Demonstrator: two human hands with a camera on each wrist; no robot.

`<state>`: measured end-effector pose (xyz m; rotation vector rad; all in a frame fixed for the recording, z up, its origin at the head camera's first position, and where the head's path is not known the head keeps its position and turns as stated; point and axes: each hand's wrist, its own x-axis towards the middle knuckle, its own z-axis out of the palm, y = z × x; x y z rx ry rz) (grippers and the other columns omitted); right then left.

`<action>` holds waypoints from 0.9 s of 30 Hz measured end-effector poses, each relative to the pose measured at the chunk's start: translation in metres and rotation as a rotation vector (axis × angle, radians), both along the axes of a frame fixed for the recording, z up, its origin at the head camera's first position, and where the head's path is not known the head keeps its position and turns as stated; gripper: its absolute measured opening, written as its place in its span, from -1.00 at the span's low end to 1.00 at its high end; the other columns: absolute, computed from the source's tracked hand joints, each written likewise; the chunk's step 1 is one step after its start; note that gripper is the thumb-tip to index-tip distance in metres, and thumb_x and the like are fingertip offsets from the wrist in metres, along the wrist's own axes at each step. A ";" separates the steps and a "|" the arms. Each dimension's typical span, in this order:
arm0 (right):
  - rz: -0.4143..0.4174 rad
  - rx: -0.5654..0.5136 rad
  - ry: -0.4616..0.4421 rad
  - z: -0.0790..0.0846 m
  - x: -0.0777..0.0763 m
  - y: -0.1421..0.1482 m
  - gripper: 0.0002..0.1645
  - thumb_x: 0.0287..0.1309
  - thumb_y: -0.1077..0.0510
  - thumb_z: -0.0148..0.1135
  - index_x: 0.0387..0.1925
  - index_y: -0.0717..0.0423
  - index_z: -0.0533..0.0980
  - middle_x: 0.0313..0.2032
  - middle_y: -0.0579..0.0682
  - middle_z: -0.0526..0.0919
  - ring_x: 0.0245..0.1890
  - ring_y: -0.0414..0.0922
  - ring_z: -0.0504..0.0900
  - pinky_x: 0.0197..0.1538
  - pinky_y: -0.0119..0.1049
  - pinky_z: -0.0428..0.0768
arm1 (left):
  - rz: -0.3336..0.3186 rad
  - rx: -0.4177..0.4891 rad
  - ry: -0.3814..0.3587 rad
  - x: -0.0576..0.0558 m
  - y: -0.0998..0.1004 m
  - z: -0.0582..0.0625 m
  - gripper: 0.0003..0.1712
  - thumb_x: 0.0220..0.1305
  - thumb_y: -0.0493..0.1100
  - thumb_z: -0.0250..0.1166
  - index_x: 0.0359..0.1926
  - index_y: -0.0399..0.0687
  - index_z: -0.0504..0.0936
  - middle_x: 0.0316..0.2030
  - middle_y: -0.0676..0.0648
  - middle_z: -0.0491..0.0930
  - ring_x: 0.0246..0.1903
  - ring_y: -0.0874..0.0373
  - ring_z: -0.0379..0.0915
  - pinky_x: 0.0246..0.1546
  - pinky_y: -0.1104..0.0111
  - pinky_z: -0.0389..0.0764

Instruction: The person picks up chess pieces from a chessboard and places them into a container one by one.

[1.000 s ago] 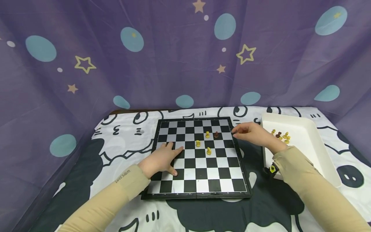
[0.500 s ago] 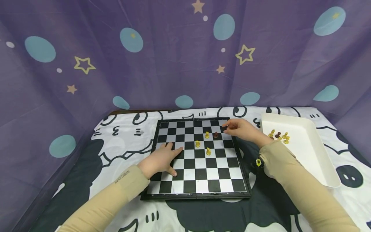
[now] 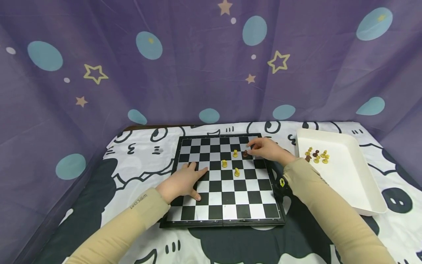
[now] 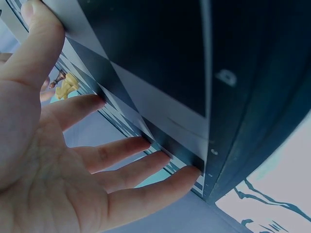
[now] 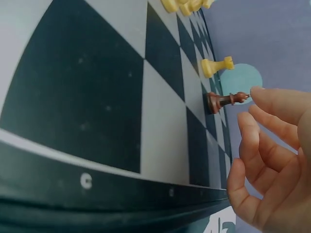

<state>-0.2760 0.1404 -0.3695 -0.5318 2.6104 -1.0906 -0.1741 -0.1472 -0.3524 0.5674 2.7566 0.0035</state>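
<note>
1. The brown chess piece (image 3: 245, 153) stands upright on the chessboard (image 3: 215, 198), toward its far right; it has not yet been lifted.
2. The right hand (image 3: 266, 149) is at it, fingers bent but parted, not closed round the piece; whether a fingertip touches its top, I cannot tell.
3. Three yellow pieces (image 3: 235, 153) stand near it, untouched.
4. The left hand (image 3: 179, 181) rests on the board's left side, fingers spread, gripping nothing.
5. Beyond the board's right edge, the white tray (image 3: 349, 187) holds a small group of yellow and brown pieces (image 3: 325, 160). The work looks partway along: four pieces on the board, others in the tray.
</note>
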 end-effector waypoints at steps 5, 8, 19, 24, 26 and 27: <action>-0.001 0.014 -0.014 -0.003 -0.002 -0.004 -0.60 0.24 0.12 0.19 0.06 0.22 0.53 -0.42 0.05 0.60 -0.42 -0.13 0.52 -0.35 -0.33 0.50 | -0.009 0.010 0.006 0.001 0.000 0.001 0.11 -0.22 0.10 0.53 0.39 -0.04 0.25 0.20 -0.40 0.28 0.15 -0.31 0.25 0.10 -0.01 0.44; 0.002 0.022 -0.012 -0.005 -0.004 -0.006 -0.64 0.23 0.11 0.21 0.02 0.18 0.56 -0.40 0.04 0.64 -0.39 -0.13 0.57 -0.29 -0.31 0.55 | -0.007 0.009 0.006 0.000 0.000 0.001 0.11 -0.21 0.09 0.53 0.40 -0.04 0.25 0.20 -0.40 0.28 0.16 -0.31 0.25 0.10 0.00 0.44; 0.006 0.033 0.004 -0.008 -0.005 -0.011 -0.70 0.22 0.15 0.22 -0.07 0.22 0.60 -0.33 0.06 0.71 -0.35 -0.14 0.63 -0.24 -0.28 0.63 | -0.012 0.004 0.006 0.001 -0.001 0.000 0.11 -0.21 0.11 0.52 0.40 -0.04 0.25 0.18 -0.39 0.30 0.15 -0.30 0.26 0.10 0.00 0.44; 0.008 0.017 -0.001 -0.008 -0.004 -0.011 -0.73 0.21 0.17 0.22 -0.10 0.23 0.61 -0.32 0.07 0.71 -0.33 -0.14 0.62 -0.24 -0.27 0.63 | -0.014 0.004 0.011 0.000 -0.001 0.000 0.12 -0.22 0.11 0.53 0.39 -0.05 0.25 0.17 -0.39 0.31 0.13 -0.30 0.26 0.10 0.00 0.44; 0.007 0.016 0.001 -0.008 -0.004 -0.011 -0.74 0.21 0.17 0.22 -0.11 0.23 0.62 -0.33 0.07 0.71 -0.33 -0.13 0.62 -0.24 -0.27 0.63 | -0.011 0.003 0.012 0.001 -0.001 0.000 0.12 -0.22 0.11 0.53 0.40 -0.04 0.25 0.17 -0.38 0.31 0.13 -0.29 0.27 0.10 0.01 0.44; 0.007 0.018 0.004 -0.007 -0.004 -0.011 -0.74 0.21 0.17 0.22 -0.12 0.23 0.62 -0.34 0.06 0.71 -0.32 -0.13 0.63 -0.23 -0.27 0.64 | -0.010 0.004 0.013 0.001 -0.001 0.000 0.12 -0.23 0.11 0.53 0.40 -0.04 0.25 0.17 -0.38 0.31 0.13 -0.29 0.27 0.10 0.01 0.44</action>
